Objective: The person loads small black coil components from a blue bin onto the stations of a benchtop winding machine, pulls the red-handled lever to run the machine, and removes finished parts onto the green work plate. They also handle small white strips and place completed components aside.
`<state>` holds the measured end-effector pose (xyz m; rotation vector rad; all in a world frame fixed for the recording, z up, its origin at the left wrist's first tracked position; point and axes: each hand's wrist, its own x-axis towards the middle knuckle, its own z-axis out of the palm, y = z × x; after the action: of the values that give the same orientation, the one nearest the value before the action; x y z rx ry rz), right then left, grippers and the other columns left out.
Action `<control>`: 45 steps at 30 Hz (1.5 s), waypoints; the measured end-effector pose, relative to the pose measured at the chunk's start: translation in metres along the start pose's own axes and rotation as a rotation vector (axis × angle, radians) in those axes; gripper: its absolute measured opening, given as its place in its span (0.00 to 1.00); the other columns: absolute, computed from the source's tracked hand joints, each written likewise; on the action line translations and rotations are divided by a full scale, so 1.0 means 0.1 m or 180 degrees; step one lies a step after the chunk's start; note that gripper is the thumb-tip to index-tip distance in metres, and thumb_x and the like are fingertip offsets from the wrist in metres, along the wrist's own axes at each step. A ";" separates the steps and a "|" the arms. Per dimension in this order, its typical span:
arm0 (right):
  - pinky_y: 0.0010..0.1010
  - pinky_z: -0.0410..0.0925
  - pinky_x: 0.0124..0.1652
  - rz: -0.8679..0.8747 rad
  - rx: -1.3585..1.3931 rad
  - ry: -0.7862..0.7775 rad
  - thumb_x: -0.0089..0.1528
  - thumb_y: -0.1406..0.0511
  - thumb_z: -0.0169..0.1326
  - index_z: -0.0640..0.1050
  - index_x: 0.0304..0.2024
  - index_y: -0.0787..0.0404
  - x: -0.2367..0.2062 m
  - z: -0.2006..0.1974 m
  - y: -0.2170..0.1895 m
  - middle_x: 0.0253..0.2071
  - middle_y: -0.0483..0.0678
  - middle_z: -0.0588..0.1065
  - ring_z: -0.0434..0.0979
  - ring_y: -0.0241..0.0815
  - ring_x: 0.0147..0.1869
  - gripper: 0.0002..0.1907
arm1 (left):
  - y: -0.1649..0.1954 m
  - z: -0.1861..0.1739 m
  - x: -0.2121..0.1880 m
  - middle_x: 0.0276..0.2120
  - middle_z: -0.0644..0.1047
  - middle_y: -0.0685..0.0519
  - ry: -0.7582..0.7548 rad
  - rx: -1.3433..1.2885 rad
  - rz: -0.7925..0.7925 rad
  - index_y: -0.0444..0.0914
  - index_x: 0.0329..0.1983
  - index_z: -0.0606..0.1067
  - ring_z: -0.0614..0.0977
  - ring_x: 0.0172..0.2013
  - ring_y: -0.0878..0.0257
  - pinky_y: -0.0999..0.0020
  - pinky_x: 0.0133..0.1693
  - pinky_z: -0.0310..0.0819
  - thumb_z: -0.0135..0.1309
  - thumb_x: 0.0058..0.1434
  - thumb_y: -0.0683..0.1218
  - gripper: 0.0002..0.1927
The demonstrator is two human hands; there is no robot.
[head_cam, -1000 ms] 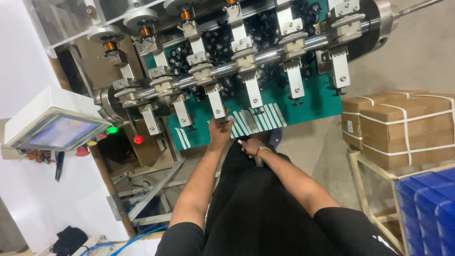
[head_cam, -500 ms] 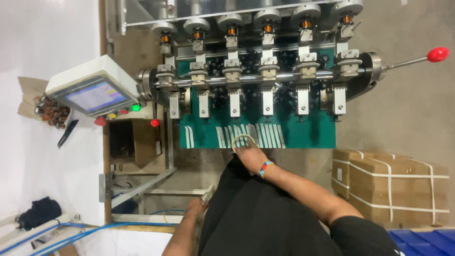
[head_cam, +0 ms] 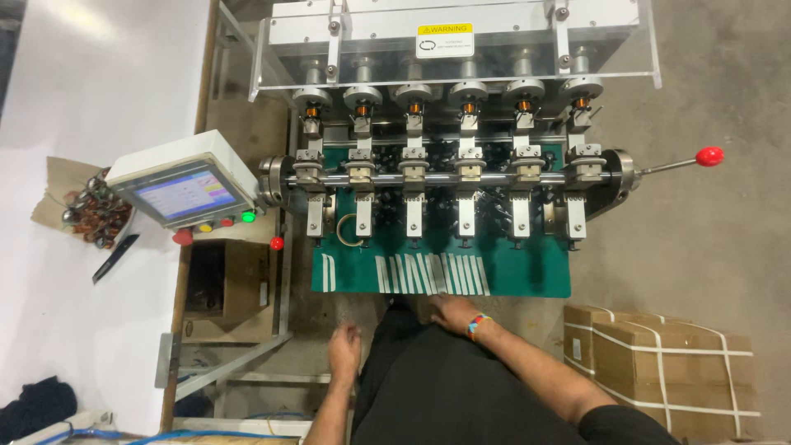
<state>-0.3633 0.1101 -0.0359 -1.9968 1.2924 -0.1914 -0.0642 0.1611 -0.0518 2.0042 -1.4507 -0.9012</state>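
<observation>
Here the person stands at the near edge of a winding machine [head_cam: 461, 177], seen from above. The right hand [head_cam: 449, 311], with a bright band [head_cam: 478, 325] at the wrist, lies just off the near edge of the green mat [head_cam: 527, 276], close to the row of white strips [head_cam: 432, 274] laid side by side on that edge. Its fingers curl loosely; whether they hold anything cannot be told, as they are partly hidden against the dark clothing. The left hand [head_cam: 344, 350] hangs lower, off the mat's near left corner, fingers loosely bent and holding nothing that shows.

On the mat, near its left edge, a ring [head_cam: 349, 231] lies by the foot of one bracket. Six white brackets hang from a steel shaft [head_cam: 445, 177] that crosses the mat from left to right. Beyond the shaft stand six spindles wound with copper wire, under a clear guard [head_cam: 453, 37]. A lever with a red knob [head_cam: 709, 156] sticks out past the mat's right edge.

Left of the machine, a control box with a lit screen [head_cam: 180, 194] carries red and green buttons along its near side. Further left a heap of coils [head_cam: 91, 216] rests on brown paper, a black knife [head_cam: 114, 258] near it. Strapped cartons [head_cam: 659, 371] stand at the person's right.
</observation>
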 end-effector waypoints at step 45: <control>0.36 0.72 0.46 0.2232 0.2061 0.0356 0.59 0.48 0.61 0.85 0.42 0.61 -1.22 -0.79 1.35 0.36 0.52 0.83 0.78 0.43 0.43 0.24 | 0.96 0.57 1.05 0.61 0.78 0.46 -0.3383 0.0927 -0.2741 0.56 0.73 0.66 0.81 0.56 0.44 0.51 0.46 0.78 0.37 0.60 0.79 0.43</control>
<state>-0.5589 0.1427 -0.0358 -0.9427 1.6576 -0.3300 -0.1445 0.0309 -0.0428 2.5395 -1.1134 -2.5210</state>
